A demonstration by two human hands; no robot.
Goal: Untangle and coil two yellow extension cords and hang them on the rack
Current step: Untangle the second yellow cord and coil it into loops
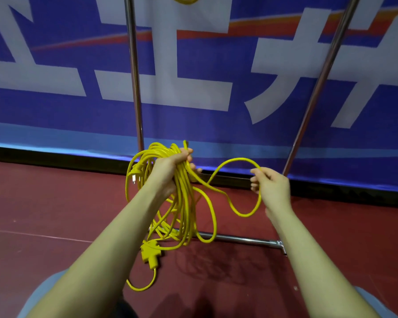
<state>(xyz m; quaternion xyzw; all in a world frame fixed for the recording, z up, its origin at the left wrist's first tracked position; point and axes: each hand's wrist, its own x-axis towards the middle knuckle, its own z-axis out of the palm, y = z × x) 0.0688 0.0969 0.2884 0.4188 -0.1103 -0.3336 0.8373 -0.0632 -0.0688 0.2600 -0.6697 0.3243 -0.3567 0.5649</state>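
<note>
While our left hand (170,166) squeezes yellow cord bundle (182,198) at centre, right hand (272,187) at 3 o'clock pinches loose loop (237,160). Socket block (150,252) dangles at 6 o'clock; we think hard tug could snag it, knot loops.

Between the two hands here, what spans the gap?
In the head view, one loose strand of the yellow cord arcs from the bundle gripped in the left hand over to the right hand, which pinches it. Nothing else.

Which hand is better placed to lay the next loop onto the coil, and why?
Right. The right hand pinches the free loop, while the left hand grips the coil and probably cannot let go.
</note>
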